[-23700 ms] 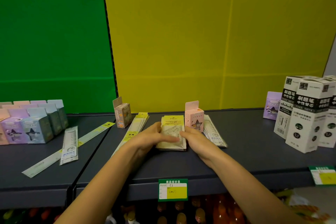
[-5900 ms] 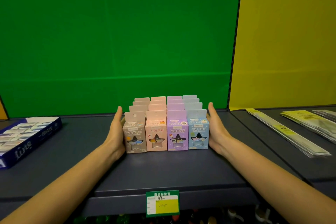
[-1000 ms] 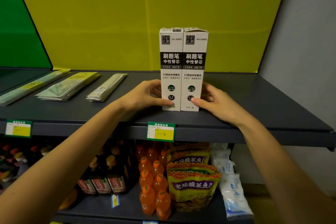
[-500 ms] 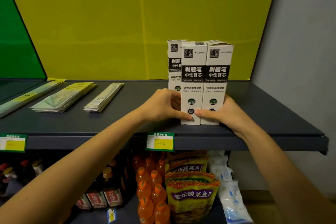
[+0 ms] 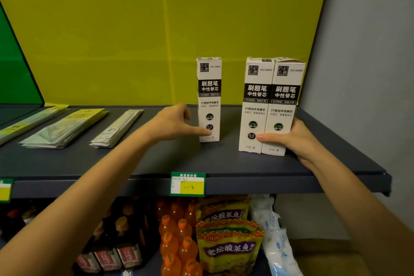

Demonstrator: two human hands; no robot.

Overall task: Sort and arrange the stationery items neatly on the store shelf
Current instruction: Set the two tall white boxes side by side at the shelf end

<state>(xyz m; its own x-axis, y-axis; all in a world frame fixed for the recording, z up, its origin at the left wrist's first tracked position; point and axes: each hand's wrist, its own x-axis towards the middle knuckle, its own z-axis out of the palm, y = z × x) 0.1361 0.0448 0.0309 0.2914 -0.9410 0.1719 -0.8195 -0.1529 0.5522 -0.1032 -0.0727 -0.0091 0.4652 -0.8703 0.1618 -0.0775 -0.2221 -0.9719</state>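
Three tall white-and-black pen refill boxes stand upright on the dark shelf [image 5: 201,161]. A pair of boxes [image 5: 271,105] stands side by side at the right, and my right hand [image 5: 289,139] grips them low from the right side, thumb across their fronts. A single box [image 5: 209,98] stands apart to the left of the pair. My left hand [image 5: 174,123] is at its lower left, fingers spread, the thumb tip touching the box's lower front.
Flat packets of rulers [image 5: 117,127] and yellow-topped packs [image 5: 65,127] lie on the shelf's left half. A green price tag [image 5: 187,184] hangs on the front edge. The grey wall [image 5: 369,74] bounds the shelf at the right. Bottles and snack bags fill the lower shelf.
The three boxes were bunched together half a second ago. The pair has slid right with my right hand, and the third box now stands alone at my left hand.
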